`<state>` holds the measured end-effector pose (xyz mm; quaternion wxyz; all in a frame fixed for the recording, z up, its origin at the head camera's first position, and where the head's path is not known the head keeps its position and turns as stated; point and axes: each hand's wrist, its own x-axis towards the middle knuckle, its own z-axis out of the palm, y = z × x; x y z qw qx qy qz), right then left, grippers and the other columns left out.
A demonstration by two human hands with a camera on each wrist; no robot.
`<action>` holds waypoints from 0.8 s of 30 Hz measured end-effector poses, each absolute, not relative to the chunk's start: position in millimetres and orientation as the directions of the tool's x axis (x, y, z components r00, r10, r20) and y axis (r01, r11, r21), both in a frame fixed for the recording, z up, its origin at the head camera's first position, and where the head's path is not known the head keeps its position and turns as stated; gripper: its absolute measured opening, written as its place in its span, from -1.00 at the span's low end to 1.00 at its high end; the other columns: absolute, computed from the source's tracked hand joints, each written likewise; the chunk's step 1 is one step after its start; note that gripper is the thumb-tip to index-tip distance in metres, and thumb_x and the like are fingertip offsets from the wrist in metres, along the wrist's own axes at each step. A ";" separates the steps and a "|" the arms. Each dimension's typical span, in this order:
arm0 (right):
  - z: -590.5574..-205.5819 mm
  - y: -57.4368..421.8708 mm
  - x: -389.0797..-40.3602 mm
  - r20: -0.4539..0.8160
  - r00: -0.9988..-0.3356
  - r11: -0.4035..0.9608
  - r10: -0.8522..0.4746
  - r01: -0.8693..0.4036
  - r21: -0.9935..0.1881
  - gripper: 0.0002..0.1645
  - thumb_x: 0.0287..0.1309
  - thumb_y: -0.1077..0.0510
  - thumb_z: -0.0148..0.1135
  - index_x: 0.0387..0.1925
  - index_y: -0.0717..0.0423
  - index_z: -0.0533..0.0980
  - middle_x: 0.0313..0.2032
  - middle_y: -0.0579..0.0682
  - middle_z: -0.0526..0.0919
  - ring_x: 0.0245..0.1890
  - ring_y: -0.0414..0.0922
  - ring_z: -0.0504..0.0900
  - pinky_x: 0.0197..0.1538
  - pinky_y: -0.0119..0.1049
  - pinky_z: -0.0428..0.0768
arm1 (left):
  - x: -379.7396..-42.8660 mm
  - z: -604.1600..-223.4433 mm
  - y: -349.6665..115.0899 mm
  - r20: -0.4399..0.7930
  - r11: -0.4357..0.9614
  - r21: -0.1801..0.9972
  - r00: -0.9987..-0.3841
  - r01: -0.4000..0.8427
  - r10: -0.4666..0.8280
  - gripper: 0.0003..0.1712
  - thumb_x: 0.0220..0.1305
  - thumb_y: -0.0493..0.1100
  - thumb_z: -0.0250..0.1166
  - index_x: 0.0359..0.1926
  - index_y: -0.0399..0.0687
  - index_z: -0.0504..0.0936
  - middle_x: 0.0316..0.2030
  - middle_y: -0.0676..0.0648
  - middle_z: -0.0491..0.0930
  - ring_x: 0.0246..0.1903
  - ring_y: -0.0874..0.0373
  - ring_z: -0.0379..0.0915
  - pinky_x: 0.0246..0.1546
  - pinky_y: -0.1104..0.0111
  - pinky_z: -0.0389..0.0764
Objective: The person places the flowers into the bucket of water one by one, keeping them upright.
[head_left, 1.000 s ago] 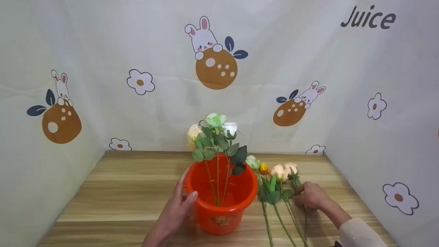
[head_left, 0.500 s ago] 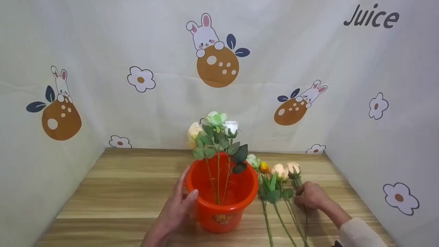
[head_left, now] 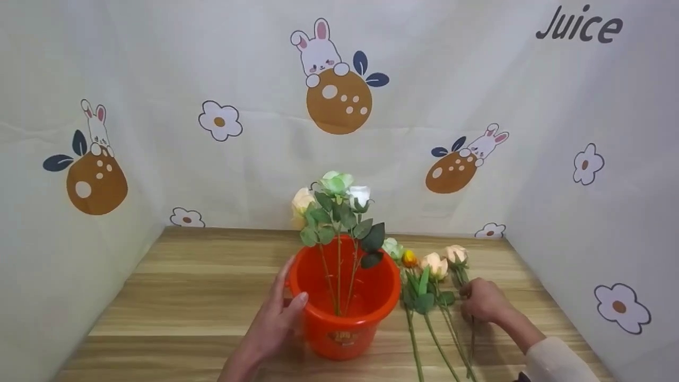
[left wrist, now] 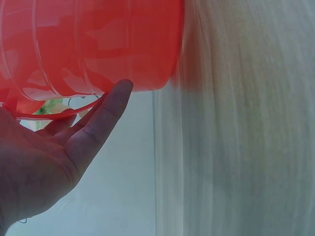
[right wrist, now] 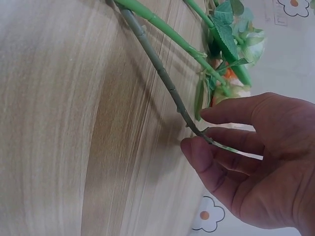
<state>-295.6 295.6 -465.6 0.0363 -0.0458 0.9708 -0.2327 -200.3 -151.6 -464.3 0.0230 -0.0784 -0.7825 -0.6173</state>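
Note:
A red bucket (head_left: 339, 339) stands on the wooden table. In it lean three artificial roses, a cream one (head_left: 303, 200), a green one (head_left: 337, 182) and a white one (head_left: 359, 196). My left hand (head_left: 273, 323) rests against the bucket's left side with fingers and thumb spread; in the left wrist view its straight fingers (left wrist: 101, 120) touch the wall near the thin red handle (left wrist: 54, 116). My right hand (head_left: 487, 302) pinches the stem (right wrist: 165, 73) of the rightmost peach rose (head_left: 456, 254), which is low at the table; fingers partly hide the stem.
To the right of the bucket lie a pale green rose (head_left: 393, 248), an orange-yellow flower (head_left: 409, 258) and another peach rose (head_left: 435, 265), stems toward me. Printed cloth walls (head_left: 254, 175) enclose the table's back and sides.
My right hand and the peach rose it pinches have shifted slightly up and to the right, a little apart from the neighbouring peach rose. The left hand stays at the bucket.

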 end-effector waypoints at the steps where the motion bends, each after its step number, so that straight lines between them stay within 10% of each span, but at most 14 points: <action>1: -465.5 295.9 -295.2 -0.050 -0.993 0.885 -0.105 -0.071 -0.460 -0.49 -0.15 0.42 0.24 -0.04 0.50 0.68 -0.39 0.10 0.70 -0.57 -0.13 0.60 -0.59 -0.34 0.55 | -200.2 -464.2 -151.6 0.129 0.227 0.963 -0.987 0.147 0.094 -0.16 0.57 0.15 0.15 0.66 0.63 -0.10 0.65 -0.17 0.09 0.25 -0.24 0.54 0.03 -0.15 0.75; 24: -452.8 302.9 -295.5 0.059 -0.993 0.906 -0.104 -0.119 -0.407 -0.38 -0.20 0.50 0.15 0.04 0.53 0.64 -0.40 0.07 0.63 -0.41 -0.05 0.65 -0.42 -0.27 0.63 | -199.8 -464.5 -150.1 0.134 0.228 0.962 -0.988 0.148 0.076 -0.17 0.57 0.14 0.13 0.67 0.60 -0.08 0.61 -0.17 0.17 0.27 -0.24 0.52 0.08 -0.20 0.71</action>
